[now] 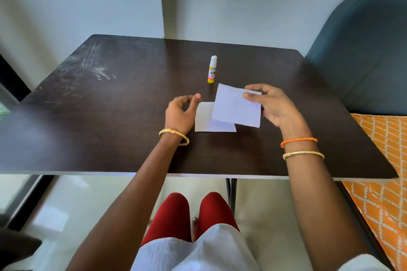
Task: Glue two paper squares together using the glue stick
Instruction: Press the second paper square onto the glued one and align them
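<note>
Right hand [275, 108] pinching raised paper square [236, 108] above flat paper square [203, 120]. Left hand [181, 112] at 9 o'clock, loose, holding nothing. Capped glue stick [212, 69] upright at 12 o'clock.

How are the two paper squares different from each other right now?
The upper paper square is pinched at its far right corner by the right hand and sits tilted, raised off the table; the lower paper square lies flat on the table, with no fingers on it. The upper one shows whole, while the lower one is partly covered by it. The left hand hovers beside the lower one. Both are plain white and look similar in size.
</note>
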